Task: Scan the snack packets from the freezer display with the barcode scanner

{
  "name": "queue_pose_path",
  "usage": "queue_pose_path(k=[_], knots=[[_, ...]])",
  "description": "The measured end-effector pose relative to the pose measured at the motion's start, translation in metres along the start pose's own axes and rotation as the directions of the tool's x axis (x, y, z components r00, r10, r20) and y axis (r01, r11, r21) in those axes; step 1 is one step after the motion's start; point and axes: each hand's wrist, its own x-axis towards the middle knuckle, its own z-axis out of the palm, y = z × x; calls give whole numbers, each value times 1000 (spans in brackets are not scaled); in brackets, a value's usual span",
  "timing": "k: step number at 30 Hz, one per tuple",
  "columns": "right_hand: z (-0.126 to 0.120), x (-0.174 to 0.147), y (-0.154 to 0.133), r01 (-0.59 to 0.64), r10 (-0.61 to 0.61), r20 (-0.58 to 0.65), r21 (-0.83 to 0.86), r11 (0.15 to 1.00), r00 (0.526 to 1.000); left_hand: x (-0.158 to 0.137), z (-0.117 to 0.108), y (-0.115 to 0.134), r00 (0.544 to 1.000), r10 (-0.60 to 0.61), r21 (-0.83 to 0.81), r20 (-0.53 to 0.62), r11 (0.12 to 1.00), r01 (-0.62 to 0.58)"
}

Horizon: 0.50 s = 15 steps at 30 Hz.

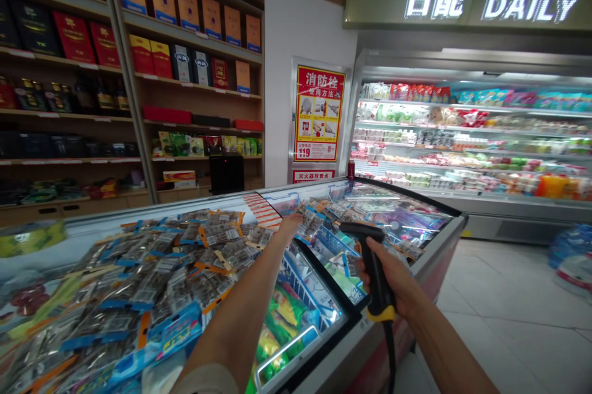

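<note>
Chest freezer (439,246), 1, taken as landmark for all entries. Right hand (393,277), 1: held above the freezer's near edge, fingers wrapped around the handle of 1 black-and-yellow handheld barcode scanner (380,283); the scanner's head is turned toward the freezer's middle, and its cable is hung down outside the near wall. Left hand (292,221), 1: stretched over the freezer's middle, placed at flat snack packets (311,221); whether a packet is gripped, and how far the fingers are spread, cannot be told. Large pile of blue- and orange-edged packets (171,270): spread across the freezer's left part. Green-and-yellow bags (283,311): stored inside the freezer, under glass. Red can (351,170), 1: stood at the freezer's far corner. Fire-hydrant notice (319,113), marked 119: mounted behind the freezer.
</note>
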Motion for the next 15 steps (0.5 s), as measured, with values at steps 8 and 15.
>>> queue_pose_path(k=[8, 15], knots=[[-1, 2, 7, -29, 29, -3, -23, 999, 1000, -7, -12, 16, 955, 47, 563, 294, 798, -213], [-4, 3, 10, -41, 40, -19, -42, 998, 999, -38, 8, 13, 953, 213, 871, 216, 399, -287]])
